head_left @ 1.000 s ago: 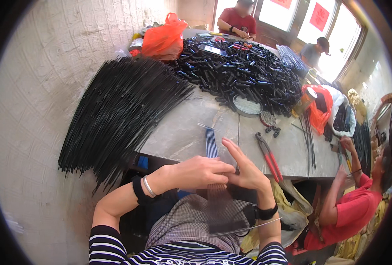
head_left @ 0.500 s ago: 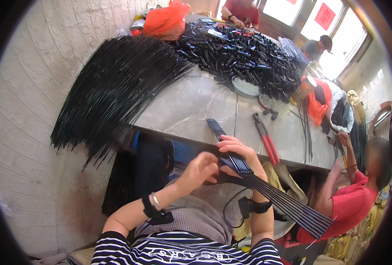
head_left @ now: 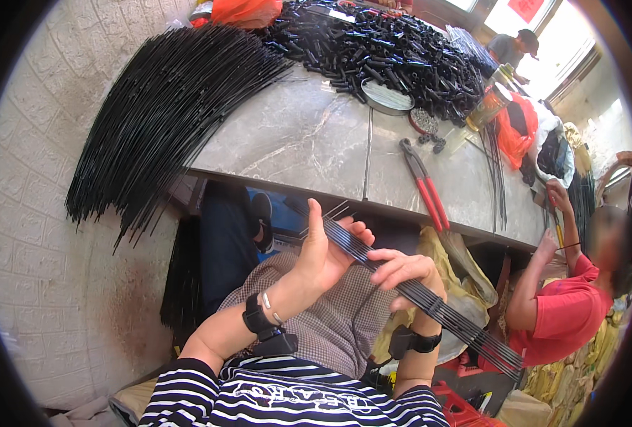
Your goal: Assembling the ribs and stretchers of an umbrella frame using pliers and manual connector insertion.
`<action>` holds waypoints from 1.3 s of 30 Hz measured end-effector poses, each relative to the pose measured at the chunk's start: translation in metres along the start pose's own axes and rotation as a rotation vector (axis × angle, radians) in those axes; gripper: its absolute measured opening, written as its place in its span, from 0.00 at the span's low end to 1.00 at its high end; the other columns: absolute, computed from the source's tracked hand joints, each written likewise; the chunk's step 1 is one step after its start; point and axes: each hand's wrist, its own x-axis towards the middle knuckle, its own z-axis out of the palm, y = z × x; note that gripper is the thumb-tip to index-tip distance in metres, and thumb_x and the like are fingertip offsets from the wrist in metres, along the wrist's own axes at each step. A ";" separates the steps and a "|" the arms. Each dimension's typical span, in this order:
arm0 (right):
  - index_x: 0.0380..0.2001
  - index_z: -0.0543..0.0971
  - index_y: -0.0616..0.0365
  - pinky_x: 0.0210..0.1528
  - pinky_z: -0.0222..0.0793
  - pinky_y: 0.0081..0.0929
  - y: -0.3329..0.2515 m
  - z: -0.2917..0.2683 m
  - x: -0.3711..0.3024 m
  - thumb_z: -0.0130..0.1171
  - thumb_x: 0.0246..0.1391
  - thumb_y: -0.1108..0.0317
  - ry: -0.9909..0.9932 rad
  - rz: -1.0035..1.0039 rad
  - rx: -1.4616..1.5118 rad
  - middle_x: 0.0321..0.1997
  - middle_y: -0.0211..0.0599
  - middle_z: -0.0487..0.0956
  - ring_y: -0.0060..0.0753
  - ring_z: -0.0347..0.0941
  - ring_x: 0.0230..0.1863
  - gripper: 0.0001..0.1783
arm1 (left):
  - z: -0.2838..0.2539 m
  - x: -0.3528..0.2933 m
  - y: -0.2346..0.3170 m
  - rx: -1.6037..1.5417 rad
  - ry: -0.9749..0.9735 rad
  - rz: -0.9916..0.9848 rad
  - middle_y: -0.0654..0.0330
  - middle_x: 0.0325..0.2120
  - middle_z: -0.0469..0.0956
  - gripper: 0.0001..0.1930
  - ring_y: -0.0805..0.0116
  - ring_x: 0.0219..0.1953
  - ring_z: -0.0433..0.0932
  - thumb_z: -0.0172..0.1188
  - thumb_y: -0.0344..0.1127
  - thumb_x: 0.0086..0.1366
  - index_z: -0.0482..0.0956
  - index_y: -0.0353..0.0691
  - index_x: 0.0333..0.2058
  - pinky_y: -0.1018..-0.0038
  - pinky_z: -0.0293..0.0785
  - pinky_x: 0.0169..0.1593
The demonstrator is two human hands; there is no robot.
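A bundle of thin black rods (head_left: 465, 331) slants across my lap, from the table edge down to the lower right. Across the cupped fingers of my left hand (head_left: 324, 254) lies its upper part, while the thumb sticks up away from it. My right hand (head_left: 410, 274) holds the bundle lower down, fingers laid over the rods and the thumb side partly hidden. A dark band crosses the rods just below that hand. Thin bare tips spread out at the upper end, beyond my left hand.
On the grey table (head_left: 309, 142) lie a fan of long black rods (head_left: 173, 107), a heap of short black tubes (head_left: 387, 53), a round dish (head_left: 387, 97) and red-handled cutters (head_left: 424, 183). A jar (head_left: 488, 107) stands farther right. Beside me sits a person in a red shirt (head_left: 568, 313).
The bundle's upper end has come down off the tabletop toward my lap. My left hand has turned palm up under the rods; my right has shifted lower along them. The view has tilted down.
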 end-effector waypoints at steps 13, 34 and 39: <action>0.64 0.59 0.62 0.54 0.71 0.33 0.004 0.126 0.097 0.65 0.49 0.73 -0.024 0.124 0.880 0.66 0.47 0.62 0.35 0.68 0.60 0.41 | 0.082 -0.129 0.137 0.131 -0.564 1.052 0.71 0.17 0.52 0.21 0.82 0.18 0.51 0.42 0.34 0.73 0.61 0.24 0.59 0.82 0.53 0.24; 0.38 0.75 0.62 0.32 0.74 0.34 0.020 0.125 0.127 0.59 0.49 0.74 0.424 -0.093 -0.802 0.31 0.47 0.80 0.42 0.80 0.32 0.11 | 0.122 -0.089 0.109 0.746 -0.319 1.136 0.67 0.23 0.72 0.12 0.83 0.22 0.69 0.58 0.34 0.67 0.75 0.33 0.45 0.84 0.67 0.24; 0.34 0.77 0.68 0.35 0.73 0.25 0.029 0.079 0.126 0.54 0.56 0.74 0.368 0.082 -0.249 0.26 0.39 0.81 0.28 0.80 0.31 0.07 | 0.130 -0.028 0.107 1.033 -0.414 1.034 0.62 0.38 0.75 0.26 0.79 0.39 0.72 0.63 0.31 0.63 0.64 0.31 0.56 0.85 0.69 0.42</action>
